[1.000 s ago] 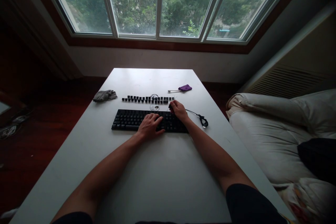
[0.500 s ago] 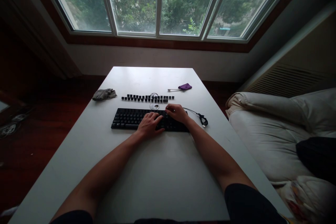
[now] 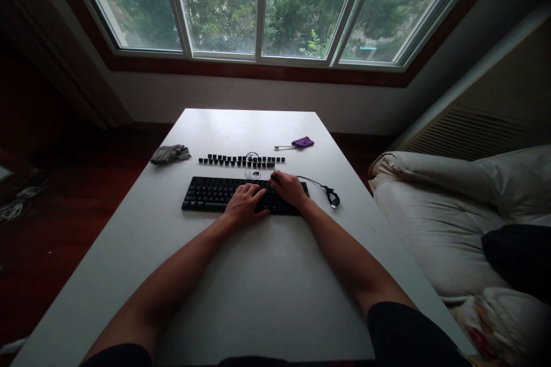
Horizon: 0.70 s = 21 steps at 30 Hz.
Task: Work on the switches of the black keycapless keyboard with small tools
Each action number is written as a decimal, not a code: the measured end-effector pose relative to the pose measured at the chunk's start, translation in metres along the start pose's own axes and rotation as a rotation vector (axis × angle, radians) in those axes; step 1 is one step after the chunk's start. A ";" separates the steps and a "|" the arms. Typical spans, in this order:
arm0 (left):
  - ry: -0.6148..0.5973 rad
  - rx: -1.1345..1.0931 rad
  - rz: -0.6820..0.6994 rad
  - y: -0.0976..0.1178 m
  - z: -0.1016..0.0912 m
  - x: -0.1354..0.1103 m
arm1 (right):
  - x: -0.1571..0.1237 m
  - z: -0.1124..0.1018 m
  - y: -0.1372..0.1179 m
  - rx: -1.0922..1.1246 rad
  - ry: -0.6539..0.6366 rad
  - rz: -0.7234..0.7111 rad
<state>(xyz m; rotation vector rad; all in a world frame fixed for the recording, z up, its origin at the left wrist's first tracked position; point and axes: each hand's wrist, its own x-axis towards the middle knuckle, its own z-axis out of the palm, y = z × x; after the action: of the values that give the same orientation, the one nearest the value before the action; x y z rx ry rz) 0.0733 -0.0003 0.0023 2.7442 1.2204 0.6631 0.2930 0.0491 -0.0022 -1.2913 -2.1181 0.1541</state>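
R hand (image 3: 287, 188) shifted left over kbd (image 3: 206, 194), fingers bunched, grip unclear; prob. working there. L hand (image 3: 244, 205) spread atop, nothing vis. held.

Wide four-pane window (image 3: 259, 6) with pale frames and reddish-brown trim on the far side, dense green trees (image 3: 301, 3) behind the glass. To the right, a padded cream-coloured sofa (image 3: 422, 223) bearing a black fabric bundle (image 3: 519, 258); beige slatted panel (image 3: 469, 126) beyond it. To the left, dark red wooden floor (image 3: 73, 183), whitish tangled cables (image 3: 18, 205) low near the edge.
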 end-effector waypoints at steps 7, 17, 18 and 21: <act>-0.003 0.013 -0.002 0.000 0.001 0.000 | -0.003 0.006 0.003 -0.024 0.032 0.023; 0.003 0.007 -0.018 -0.003 0.002 0.001 | 0.000 0.000 -0.003 0.244 0.118 0.139; 0.001 0.003 -0.022 -0.003 0.002 0.001 | 0.002 -0.002 -0.005 0.313 0.158 0.187; -0.001 -0.009 -0.026 -0.003 0.003 0.002 | 0.005 -0.006 -0.013 0.451 0.244 0.288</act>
<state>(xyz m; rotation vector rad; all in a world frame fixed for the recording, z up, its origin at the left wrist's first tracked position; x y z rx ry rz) 0.0733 0.0038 -0.0007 2.7166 1.2472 0.6634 0.2853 0.0456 0.0105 -1.2557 -1.5689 0.5353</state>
